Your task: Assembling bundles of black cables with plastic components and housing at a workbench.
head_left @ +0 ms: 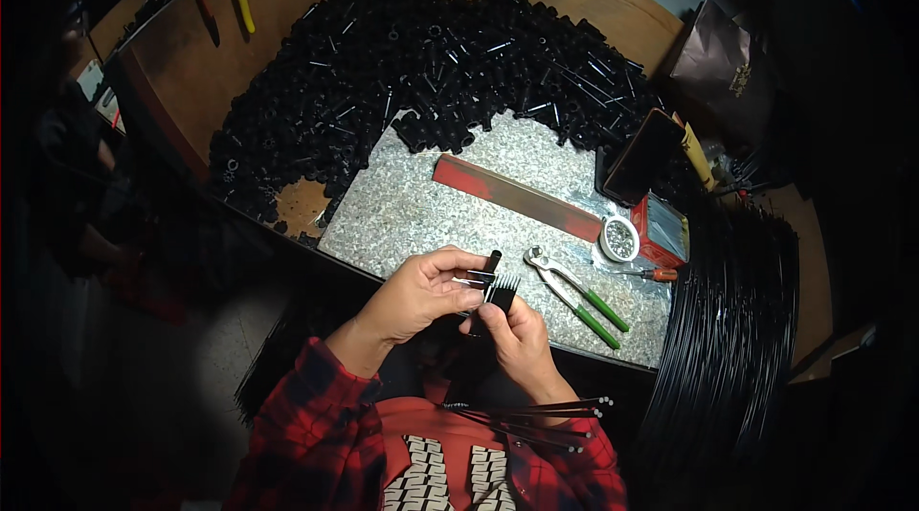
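Observation:
Above the near edge of the speckled stone slab [383, 214], both hands meet. My left hand [421, 296] is closed, thumb and fingers pinching a small black tube-like part [495, 260]. Close against it, my right hand [522, 339] grips a fanned bundle of thin black rods [502, 293] with pale metallic tips. How the part and the rods touch is too small to tell. Just right of my hands lie pincers [574, 299] with green handles, jaws pointing away from me. More black rods with pale round ends [574, 411] stick out beside my right forearm.
A large heap of black tubular parts [412, 61] covers the far side. On the slab lie a red-brown bar [517, 197], a small white-rimmed cup [619, 238] and a screwdriver [661, 275]. A phone [639, 155] leans behind. Long black rods [723, 320] hang at right.

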Motion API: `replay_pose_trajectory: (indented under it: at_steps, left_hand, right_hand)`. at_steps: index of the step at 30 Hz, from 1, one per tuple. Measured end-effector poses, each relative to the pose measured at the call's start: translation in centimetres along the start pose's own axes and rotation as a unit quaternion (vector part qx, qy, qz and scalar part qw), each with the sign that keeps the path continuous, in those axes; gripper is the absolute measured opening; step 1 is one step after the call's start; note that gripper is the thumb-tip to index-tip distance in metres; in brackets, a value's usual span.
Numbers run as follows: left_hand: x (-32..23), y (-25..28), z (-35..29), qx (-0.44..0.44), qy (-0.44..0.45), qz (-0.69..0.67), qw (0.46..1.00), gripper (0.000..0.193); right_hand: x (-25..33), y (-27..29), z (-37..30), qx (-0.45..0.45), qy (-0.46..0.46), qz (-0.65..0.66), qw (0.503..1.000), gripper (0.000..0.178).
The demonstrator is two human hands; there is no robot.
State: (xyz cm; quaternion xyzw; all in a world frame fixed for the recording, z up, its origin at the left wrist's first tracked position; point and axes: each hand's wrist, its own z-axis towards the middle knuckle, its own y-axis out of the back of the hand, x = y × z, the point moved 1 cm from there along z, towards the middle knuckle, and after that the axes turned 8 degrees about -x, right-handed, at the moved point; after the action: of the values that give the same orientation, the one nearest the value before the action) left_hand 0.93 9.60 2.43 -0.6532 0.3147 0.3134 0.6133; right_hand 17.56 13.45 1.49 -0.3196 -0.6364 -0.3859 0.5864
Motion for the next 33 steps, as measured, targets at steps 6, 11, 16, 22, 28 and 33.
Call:
replay_pose_trajectory:
  at_steps: [6,11,16,22,28,33]
  left_hand:
    - [0.2,-0.6,-0.5,-0.087,-0.017,0.075,0.993,0.026]
    - [0.6,-0.6,-0.5,-0.094,-0.052,0.075,0.991,0.025]
    - [0.4,-0.4,-0.5,-0.080,-0.024,0.032,0.996,0.026]
    - [0.4,-0.4,-0.3,-0.040,0.004,0.035,0.999,0.030]
    - [1.7,-3.1,-1.2,-0.146,-0.084,0.042,0.985,0.030]
    - [2.0,-3.6,-2.3,-0.180,-0.094,0.083,0.976,0.027]
  right_hand:
    - [1.3,-0.4,-0.4,-0.002,0.036,-0.034,0.999,0.017]
    - [1.5,-0.3,-0.4,0.000,0.073,-0.092,0.993,0.017]
    - [0.5,0.0,0.0,0.012,0.046,-0.045,0.998,0.017]
    - [0.0,1.2,0.5,0.072,-0.027,0.090,0.993,0.016]
    - [-1.1,1.8,0.9,0.110,-0.059,0.126,0.984,0.015]
    - [-1.7,1.7,0.8,0.117,-0.043,0.143,0.982,0.016]
